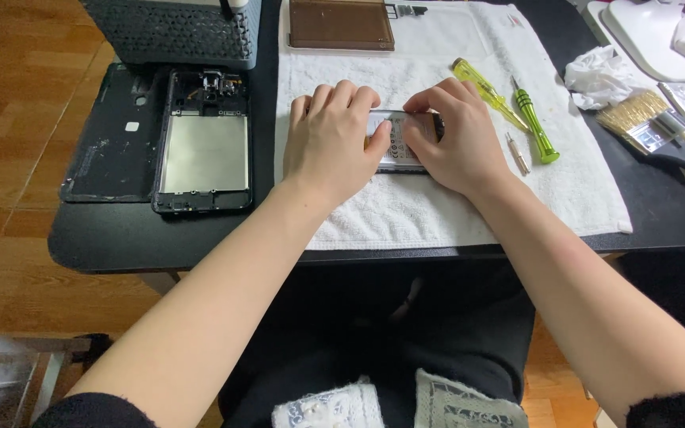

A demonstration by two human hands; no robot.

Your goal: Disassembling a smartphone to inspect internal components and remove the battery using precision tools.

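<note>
Phone battery (396,147), flat, silver-grey with a dark end, lies on the white towel (438,206) near the middle of the black desk (120,238), mostly covered by both hands. Left hand (331,143) rests palm down over the battery's left part, fingers curled close together, thumb tip pressed on the battery's face. Right hand (453,139) covers the right end, fingers bent over the far edge, thumb meeting the left thumb on top. Both hands half-closed on the battery, pinching and pressing it against the towel; whether it is lifted off the cloth cannot be told.

Right of the hands, on the towel: yellow-handled screwdriver (481,91), green-handled screwdriver (534,123) just beside it, and a small metal bit (517,153) near the green one's lower end. Far edge of the towel: brown translucent tray (341,24).

Left of the towel, on bare desk: opened phone body (204,143), frame upward, grey metal plate showing, circuit parts at its far end. Just beside it on the left, the dark back cover (112,135), lying flat. Behind both, a dark grey perforated box (172,32).

Right side of desk: crumpled white tissue (596,75), then a flat brush (652,123) with pale bristles and black handle, angled toward the desk's corner.

Wooden floor (17,103) to the left. Person seated, dark clothing under the desk edge.
</note>
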